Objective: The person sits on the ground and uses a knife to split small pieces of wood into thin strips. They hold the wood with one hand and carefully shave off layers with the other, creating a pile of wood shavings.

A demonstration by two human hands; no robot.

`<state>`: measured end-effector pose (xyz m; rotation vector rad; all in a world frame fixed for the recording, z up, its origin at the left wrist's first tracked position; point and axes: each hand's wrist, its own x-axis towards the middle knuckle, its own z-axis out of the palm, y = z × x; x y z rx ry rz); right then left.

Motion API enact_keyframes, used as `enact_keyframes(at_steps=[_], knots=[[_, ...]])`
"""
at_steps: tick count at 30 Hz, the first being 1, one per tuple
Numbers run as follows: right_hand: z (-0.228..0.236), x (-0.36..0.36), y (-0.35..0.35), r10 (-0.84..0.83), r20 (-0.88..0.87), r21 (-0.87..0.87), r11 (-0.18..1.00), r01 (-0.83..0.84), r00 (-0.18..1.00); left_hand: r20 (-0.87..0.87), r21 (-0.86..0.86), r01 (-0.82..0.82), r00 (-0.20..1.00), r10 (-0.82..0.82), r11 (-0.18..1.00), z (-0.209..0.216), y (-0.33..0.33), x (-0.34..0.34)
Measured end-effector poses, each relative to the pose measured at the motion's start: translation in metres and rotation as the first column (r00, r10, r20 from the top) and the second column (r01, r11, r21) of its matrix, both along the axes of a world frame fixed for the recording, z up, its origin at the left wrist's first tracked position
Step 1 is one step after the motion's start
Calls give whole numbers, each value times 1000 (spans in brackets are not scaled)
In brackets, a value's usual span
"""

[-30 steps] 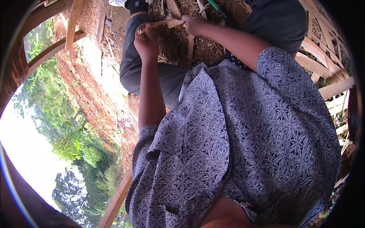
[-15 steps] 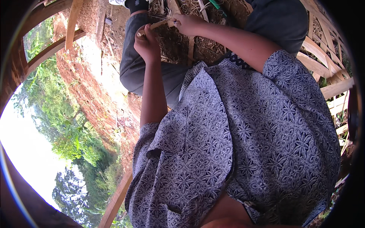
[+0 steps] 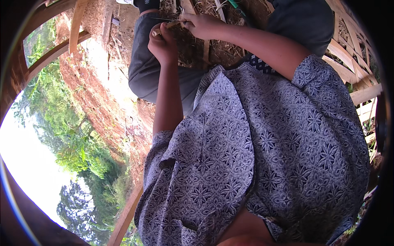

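Between my two hands, near the top of the view, lies a short pale strip of wood or bamboo (image 3: 173, 23). My left hand (image 3: 163, 46) is closed around its left end, the thumb pressing along it. My right hand (image 3: 204, 26) is closed at the strip's other end. A thin, dark, blade-like tool (image 3: 163, 19) reaches leftward from my right fingers, above the strip. Its handle is hidden in my right hand.
My bent legs in dark trousers (image 3: 143, 61) frame the littered dirt ground (image 3: 188, 49). Pale wooden strips (image 3: 206, 51) and a green-handled thing (image 3: 233, 4) lie there. Slatted lattice (image 3: 351, 61) stands at right, curved wooden pieces (image 3: 77, 26) at upper left.
My left hand has shifted slightly right and turned, with the strip in it. The thin blade-like tool now shows above the strip. My right hand has moved only slightly.
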<state>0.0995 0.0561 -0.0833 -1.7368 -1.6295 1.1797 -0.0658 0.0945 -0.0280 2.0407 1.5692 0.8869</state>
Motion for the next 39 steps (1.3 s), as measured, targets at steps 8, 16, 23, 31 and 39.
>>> enact_keyframes(at_steps=[8, 16, 23, 31, 39], knots=[[-48, 22, 15, 60, 160, -276, 961, -13, 985, -15, -7, 23, 1000, -23, 1000, 9, 2, 8], [18, 6, -6, 17, 17, 130, 991, -19, 1000, 12, -30, 16, 1000, -15, 999, 5, -5, 5], [-42, 14, 29, 104, 144, -107, 990, -89, 984, -30, 9, 79, 996, -79, 997, 7, -7, 5], [-74, 29, -3, 10, 139, -64, 998, -1, 990, -59, -31, 101, 993, -103, 994, 4, -7, 5], [3, 2, -5, -46, 69, 286, 958, 24, 997, -7, 21, 85, 996, -85, 996, 1, -9, 4]])
